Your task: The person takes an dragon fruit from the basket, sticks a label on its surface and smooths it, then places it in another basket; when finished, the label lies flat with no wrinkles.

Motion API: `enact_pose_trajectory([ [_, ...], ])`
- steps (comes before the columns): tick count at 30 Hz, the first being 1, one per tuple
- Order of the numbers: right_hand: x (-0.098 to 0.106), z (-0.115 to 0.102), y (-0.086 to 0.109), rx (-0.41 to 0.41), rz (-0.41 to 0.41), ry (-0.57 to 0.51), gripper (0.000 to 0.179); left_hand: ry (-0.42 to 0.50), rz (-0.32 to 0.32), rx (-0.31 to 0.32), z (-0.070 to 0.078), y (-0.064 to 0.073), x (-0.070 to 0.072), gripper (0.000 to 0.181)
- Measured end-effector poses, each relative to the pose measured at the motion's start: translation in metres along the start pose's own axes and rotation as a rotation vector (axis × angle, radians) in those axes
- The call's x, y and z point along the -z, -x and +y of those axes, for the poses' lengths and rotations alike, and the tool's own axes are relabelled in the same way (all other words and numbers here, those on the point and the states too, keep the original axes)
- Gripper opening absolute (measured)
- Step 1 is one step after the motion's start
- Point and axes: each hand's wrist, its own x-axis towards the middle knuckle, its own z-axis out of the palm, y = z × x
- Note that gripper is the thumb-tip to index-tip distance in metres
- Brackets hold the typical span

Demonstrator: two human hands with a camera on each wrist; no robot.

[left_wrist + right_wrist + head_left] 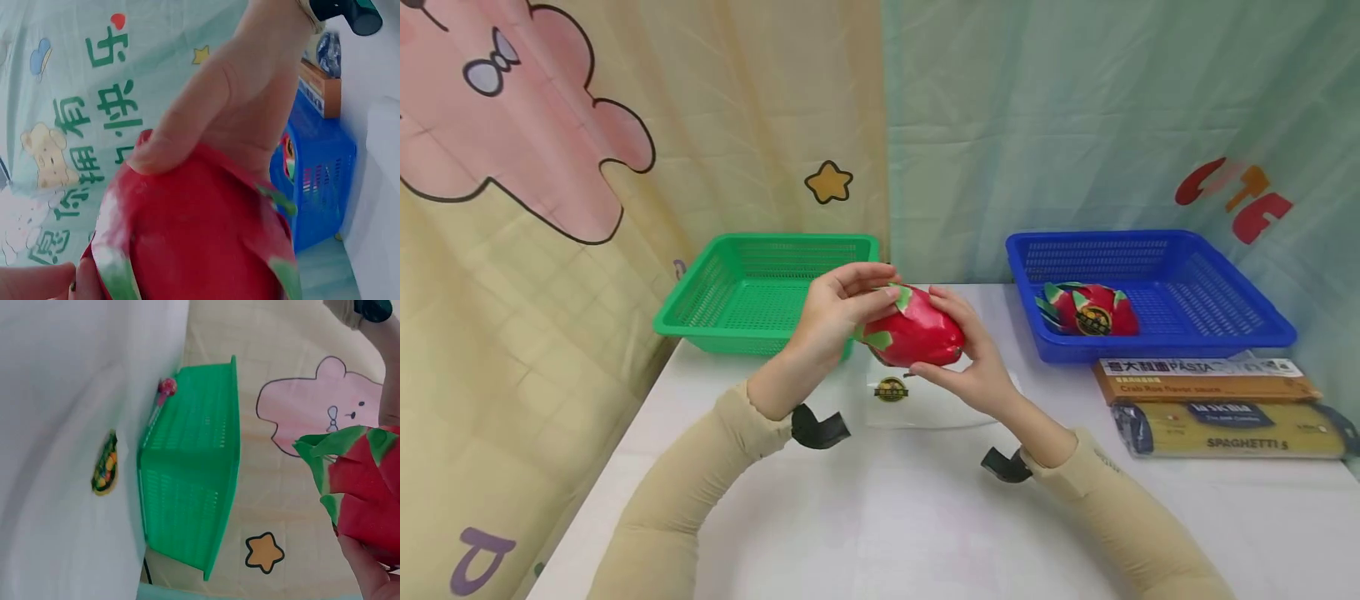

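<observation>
Both hands hold a red dragon fruit (928, 329) with green leaf tips, raised above the white table. The left hand (835, 308) grips its leafy end, fingers bent over the top. Around the other end curls the right hand (973, 358), thumb below and fingers above. In the left wrist view the dragon fruit (200, 231) fills the lower middle, with the right hand's thumb pressed on it. Its green leaves (337, 442) show in the right wrist view. Below the hands, a clear plastic sheet or bag (947, 412) with a black and gold label lies on the table.
A green basket (700, 333) stands at the back left. At the back right, a blue basket (1165, 346) contains another dragon fruit (1112, 310) bearing a label. In front of it lie a pasta box (1210, 387) and a spaghetti pack (1232, 432). Printed curtains hang behind.
</observation>
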Motion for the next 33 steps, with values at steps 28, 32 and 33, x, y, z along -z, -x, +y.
enact_pose_trajectory([
  [28,0.031,0.036,0.109,-0.614,-0.527,-0.184,0.072,-0.634,-0.444,-0.017,-0.141,0.08,0.027,0.063],
  [32,0.03,0.044,0.112,-0.582,-0.549,-0.132,0.08,-0.668,-0.481,-0.028,-0.152,0.08,0.032,0.064],
  [33,0.029,0.046,0.113,-0.572,-0.541,-0.117,0.079,-0.688,-0.49,-0.037,-0.153,0.079,0.032,0.065],
])
